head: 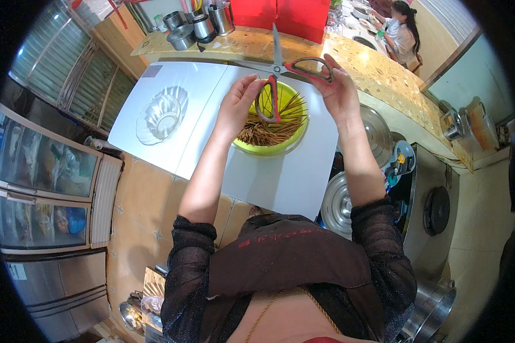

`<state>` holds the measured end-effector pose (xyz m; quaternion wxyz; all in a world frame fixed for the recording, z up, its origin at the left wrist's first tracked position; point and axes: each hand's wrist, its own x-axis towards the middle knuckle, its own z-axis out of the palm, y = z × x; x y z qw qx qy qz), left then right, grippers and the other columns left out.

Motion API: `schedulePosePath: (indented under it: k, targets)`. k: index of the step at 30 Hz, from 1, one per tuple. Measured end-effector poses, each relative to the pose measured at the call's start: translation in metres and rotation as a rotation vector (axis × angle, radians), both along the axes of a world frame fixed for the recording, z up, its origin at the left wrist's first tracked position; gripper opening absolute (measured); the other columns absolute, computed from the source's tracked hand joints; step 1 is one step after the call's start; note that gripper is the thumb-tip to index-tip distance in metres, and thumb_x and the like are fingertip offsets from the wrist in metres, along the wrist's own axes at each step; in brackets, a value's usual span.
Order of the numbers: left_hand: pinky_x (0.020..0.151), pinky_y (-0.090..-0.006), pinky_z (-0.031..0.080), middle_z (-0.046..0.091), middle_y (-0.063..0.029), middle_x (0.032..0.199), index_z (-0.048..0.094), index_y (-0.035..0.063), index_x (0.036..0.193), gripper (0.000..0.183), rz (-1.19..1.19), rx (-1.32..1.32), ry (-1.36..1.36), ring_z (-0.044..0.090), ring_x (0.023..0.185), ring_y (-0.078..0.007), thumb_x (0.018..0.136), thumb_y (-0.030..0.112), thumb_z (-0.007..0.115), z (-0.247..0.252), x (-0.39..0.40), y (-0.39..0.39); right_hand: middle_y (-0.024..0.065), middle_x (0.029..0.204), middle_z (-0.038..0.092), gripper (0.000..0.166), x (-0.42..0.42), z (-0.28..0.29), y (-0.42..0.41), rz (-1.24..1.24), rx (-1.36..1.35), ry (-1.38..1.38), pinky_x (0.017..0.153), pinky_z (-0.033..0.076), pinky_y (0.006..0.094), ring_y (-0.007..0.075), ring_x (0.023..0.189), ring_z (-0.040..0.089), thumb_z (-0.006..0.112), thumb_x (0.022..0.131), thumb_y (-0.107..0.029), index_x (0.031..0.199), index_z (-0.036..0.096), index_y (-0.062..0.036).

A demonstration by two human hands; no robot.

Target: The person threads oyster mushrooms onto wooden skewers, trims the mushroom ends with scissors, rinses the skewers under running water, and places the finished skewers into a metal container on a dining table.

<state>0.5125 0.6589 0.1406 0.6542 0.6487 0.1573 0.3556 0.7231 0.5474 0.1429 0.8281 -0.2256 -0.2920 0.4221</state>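
Note:
My left hand (240, 103) grips one red-and-black handle loop of a pair of scissors (277, 68). Around the other loop are the fingers of my right hand (337, 88). The scissors are held with their blades spread, above a yellow-green bowl (262, 150) on the white tabletop. Many thin brown stick-like strands (266, 133) lie in the bowl, fanned out towards its right side, partly hidden behind the lower handle. To the left on the same tabletop stands a clear fluted glass bowl (159, 120).
Beyond the white table (201, 77) runs a stone counter (382, 64) with metal pots and containers (182, 36). Metal lids (337, 199) and a cooker (431, 214) are at the right. Glass-door fridges (45, 158) stand left. A person (401, 36) sits beyond the counter.

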Motion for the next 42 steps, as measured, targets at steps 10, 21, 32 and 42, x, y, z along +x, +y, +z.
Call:
schedulePosePath:
  k: [10,21,32,42]
  targets:
    - [0.078,-0.0302,0.048,0.058,-0.0077,0.096,0.049,0.0039,0.103,0.024,0.016,-0.494,-0.419,0.057,0.088,-0.0144,0.096,0.023,0.037,0.020,0.001,-0.020,0.0053,0.102,0.054,0.028,-0.093,0.011,-0.009,0.312,-0.038,0.018,0.079,0.046,0.0259,0.0112,0.087,0.053,0.050,0.090,-0.017,0.114,0.049,-0.0011]
    - [0.087,-0.0270,0.040,0.055,-0.0093,0.102,0.050,0.0018,0.111,0.023,0.110,0.345,0.101,0.052,0.098,-0.0147,0.090,0.012,0.050,0.019,-0.033,-0.045,0.0081,0.095,0.059,0.041,-0.106,0.027,-0.058,0.485,-0.332,-0.450,0.077,0.046,0.0280,0.0153,0.084,0.057,0.065,0.077,-0.013,0.112,0.050,0.0018]
    - [0.075,-0.0282,0.047,0.058,-0.0051,0.091,0.044,-0.0007,0.110,0.036,0.080,-0.481,0.311,0.056,0.081,-0.0112,0.091,0.029,0.049,-0.089,-0.089,0.043,0.0055,0.080,0.052,0.037,-0.054,-0.106,-0.119,-0.119,-0.668,0.028,0.067,0.046,0.0287,0.0177,0.072,0.055,0.062,0.074,-0.008,0.106,0.045,-0.0006]
    - [0.076,-0.0320,0.049,0.061,-0.0113,0.094,0.045,-0.0010,0.100,0.024,-0.114,-0.624,0.178,0.061,0.080,-0.0152,0.093,0.022,0.045,-0.065,-0.069,0.021,0.0048,0.075,0.054,0.037,-0.094,-0.200,-0.101,-0.099,-0.849,-0.048,0.060,0.046,0.0261,0.0131,0.064,0.053,0.060,0.075,-0.010,0.106,0.045,0.0025]
